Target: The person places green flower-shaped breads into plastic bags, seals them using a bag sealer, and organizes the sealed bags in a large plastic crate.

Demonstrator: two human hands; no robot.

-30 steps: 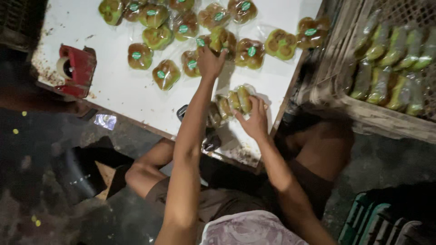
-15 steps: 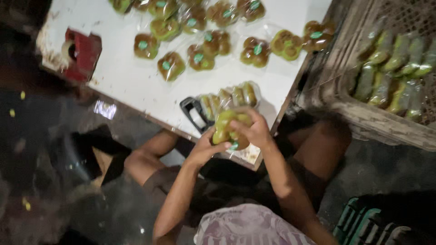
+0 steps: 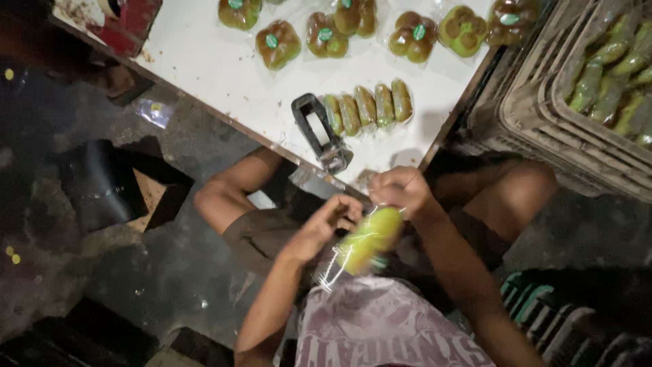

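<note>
- My left hand point(image 3: 324, 221) and right hand point(image 3: 401, 190) are both closed on one clear bag of green peppers point(image 3: 367, 238), held over my lap just below the table point(image 3: 224, 75) edge.
- Right hand grips the top end of the bag, left hand pinches the side; the plastic trails loose toward my shirt.
- On the white table, a row of five wrapped green pieces point(image 3: 368, 109) lies just above my hands.
- A black tape dispenser point(image 3: 319, 132) sits touching the left end of that row, near the table edge.
- More bagged peppers with green stickers point(image 3: 277, 44) line the far side of the table.
- A red object point(image 3: 129, 20) sits at the left corner.
- A plastic crate point(image 3: 543, 102) with green produce stands right of the table.
</note>
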